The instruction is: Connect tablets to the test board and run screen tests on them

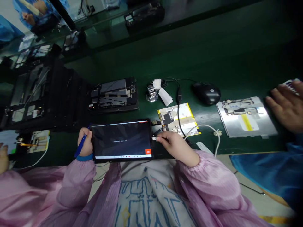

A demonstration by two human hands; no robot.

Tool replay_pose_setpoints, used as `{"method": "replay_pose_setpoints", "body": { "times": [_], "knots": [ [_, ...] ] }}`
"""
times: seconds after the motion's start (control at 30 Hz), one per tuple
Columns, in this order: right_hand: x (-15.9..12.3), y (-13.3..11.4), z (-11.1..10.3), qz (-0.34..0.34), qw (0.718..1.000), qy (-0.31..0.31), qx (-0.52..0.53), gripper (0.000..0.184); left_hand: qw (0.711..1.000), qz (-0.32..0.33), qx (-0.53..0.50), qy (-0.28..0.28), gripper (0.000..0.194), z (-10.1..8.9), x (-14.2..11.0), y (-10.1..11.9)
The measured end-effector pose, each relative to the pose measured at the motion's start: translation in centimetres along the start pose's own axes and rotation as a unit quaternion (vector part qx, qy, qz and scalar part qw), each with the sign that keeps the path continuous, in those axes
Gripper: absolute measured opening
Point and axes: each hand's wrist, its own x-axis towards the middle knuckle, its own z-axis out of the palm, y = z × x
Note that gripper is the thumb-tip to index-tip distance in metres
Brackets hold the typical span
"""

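A black tablet [120,140] with a dark lit screen and a red button lies at the near edge of the green bench. My left hand [85,143] grips its left edge and also holds a blue pen [80,147]. On the other side, my right hand [172,142] pinches a white cable plug [154,138] against the tablet's right edge. The plug's white cable [213,130] loops away to the right.
Behind the tablet lie an opened tablet body [113,94], a yellow-edged circuit part [177,119], a small metal clicker [151,94], a black mouse [206,93] and a silver back cover [246,116]. A co-worker's hand [287,105] rests at far right. Black trays [35,94] stand left.
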Motion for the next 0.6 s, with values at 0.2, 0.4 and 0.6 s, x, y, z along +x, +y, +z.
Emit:
{"method": "replay_pose_setpoints", "body": {
  "times": [0.2,0.4,0.6],
  "knots": [
    [0.1,0.0,0.0,0.005,0.999,-0.019,-0.026,0.024,0.999,0.009,0.017,-0.026,0.030,-0.5,0.0,-0.2],
    [-0.9,0.3,1.0,-0.069,0.995,0.074,0.001,0.016,0.996,-0.049,-0.063,-0.037,0.034,-0.5,0.0,-0.9],
    [-1.8,0.7,1.8,-0.194,0.968,0.114,-0.115,0.009,0.992,-0.056,-0.103,-0.047,0.032,-0.5,-0.2,-1.2]
  ]
}}
